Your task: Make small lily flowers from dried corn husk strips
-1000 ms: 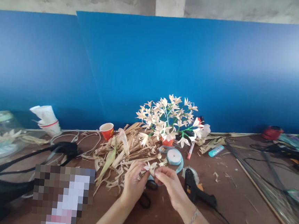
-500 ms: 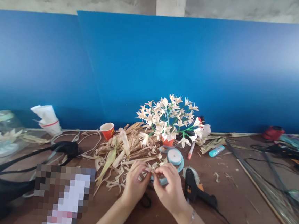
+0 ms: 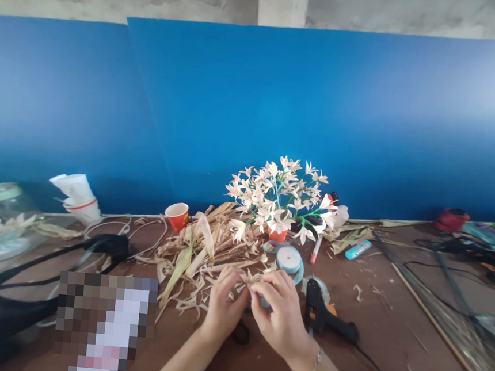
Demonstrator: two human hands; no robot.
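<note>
Between both hands, at the middle of the table, is a small pale corn husk flower [image 3: 251,277], mostly covered by fingers. My left hand [image 3: 226,302] pinches it from the left with thumb and fingertips. From the right, my right hand [image 3: 279,309] has thumb and index finger closed at the same petals. Just beyond stand finished-looking husk flowers [image 3: 273,193] on green stems in a red cup [image 3: 278,235]. Near my right hand lie a roll of light blue ribbon [image 3: 289,259] and a black glue gun [image 3: 327,315]. Dried corn husks [image 3: 208,242] are heaped behind my left hand.
A red paper cup [image 3: 176,216] and white cups [image 3: 82,203] stand at the back left, near a black bag strap [image 3: 107,246]. On the right are a turquoise packet [image 3: 358,250], a wooden strip [image 3: 435,323] and cables. A blue panel [image 3: 254,111] closes off the back.
My right hand has rolled slightly, its thumb and index finger shifting around the flower. The left hand stays nearly in place, and the surroundings are unchanged.
</note>
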